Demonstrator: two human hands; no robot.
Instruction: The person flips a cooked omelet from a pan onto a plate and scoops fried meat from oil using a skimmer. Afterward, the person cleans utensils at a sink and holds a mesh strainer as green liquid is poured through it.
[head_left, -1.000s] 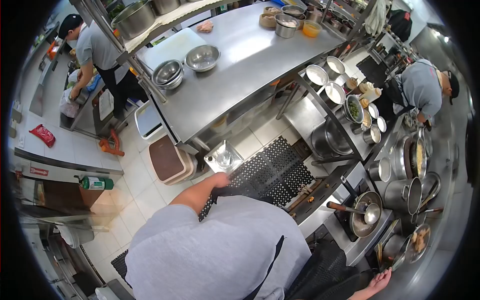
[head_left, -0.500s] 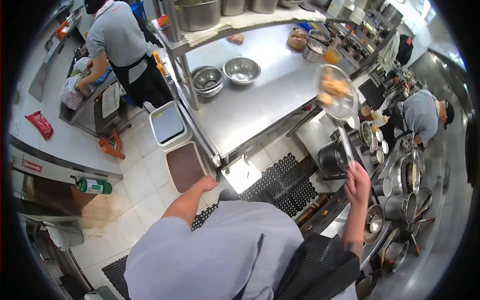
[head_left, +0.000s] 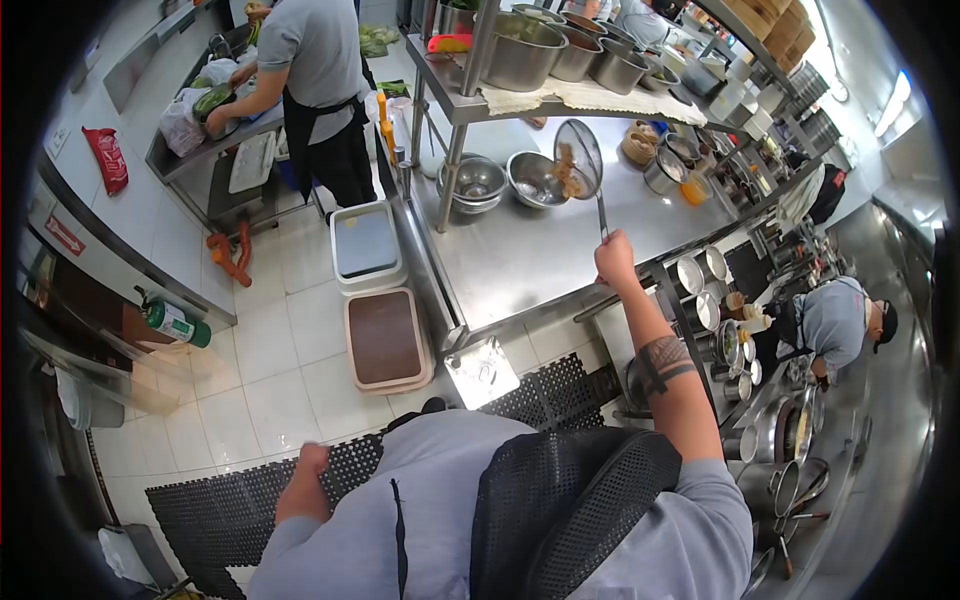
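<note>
My right hand (head_left: 614,258) is closed around the handle of a round mesh strainer (head_left: 584,140) above the steel counter. The strainer is tilted, and orange-brown fried pieces (head_left: 568,172) lie at its left side, over the rim of a steel mixing bowl (head_left: 530,180). Whether any piece is inside the bowl I cannot make out. Stacked steel bowls (head_left: 474,182) stand just left of it. Low beside my body, above the black floor mat, is my left hand (head_left: 313,458); its fingers are hidden from view.
A shelf (head_left: 600,100) bearing several steel pots runs above the counter (head_left: 500,270). Two lidded bins (head_left: 388,340) stand on the floor at the counter's left end. One co-worker (head_left: 315,60) handles greens at the left; another (head_left: 835,320) bends by the stove at the right.
My right hand has swung the strainer leftward from beside the stove to above the bowl and tilted it. My left hand has moved down and left. The view has turned rightward.
</note>
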